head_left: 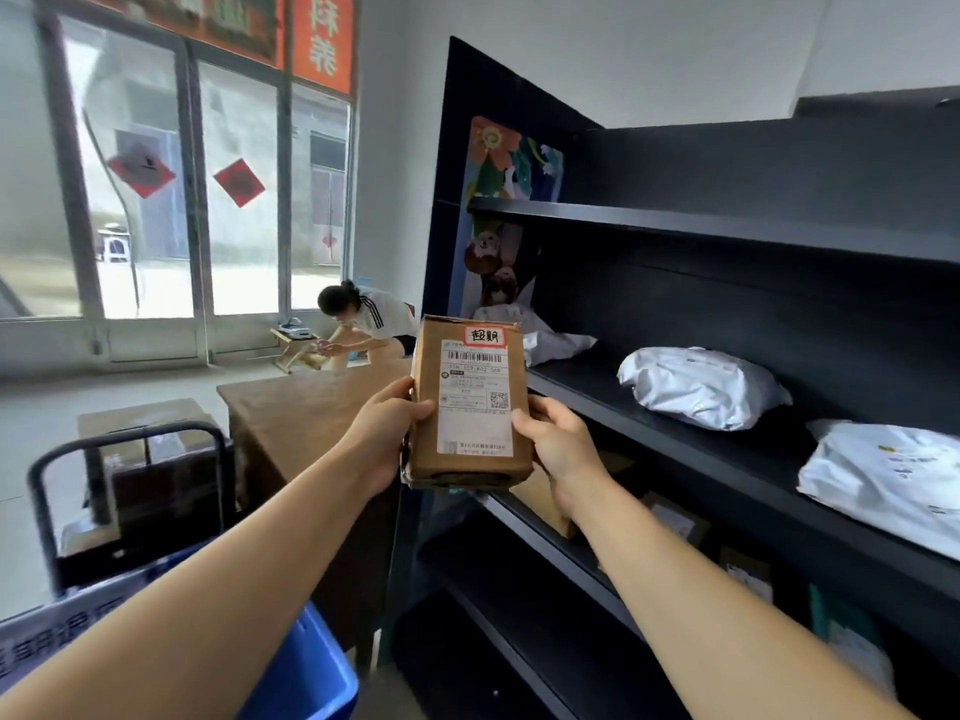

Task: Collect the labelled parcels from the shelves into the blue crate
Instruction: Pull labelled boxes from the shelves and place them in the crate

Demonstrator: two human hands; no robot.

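A brown cardboard parcel (pixel 470 402) with a white shipping label and a red-edged sticker at its top is held upright in front of the dark shelves (pixel 727 449). My left hand (pixel 387 433) grips its left edge and my right hand (pixel 558 444) grips its lower right edge. The blue crate (pixel 306 667) sits at the bottom left, partly hidden under my left forearm. White plastic mailer bags (pixel 701 387) lie on the middle shelf, with another bag (pixel 888 475) at the right. Small cardboard boxes (pixel 675 522) stand on the shelf below.
A wooden table (pixel 301 407) stands left of the shelves. A black trolley handle (pixel 130 444) and dark boxes are at the left. A person (pixel 363 319) bends over a small stool near the glass doors in the back.
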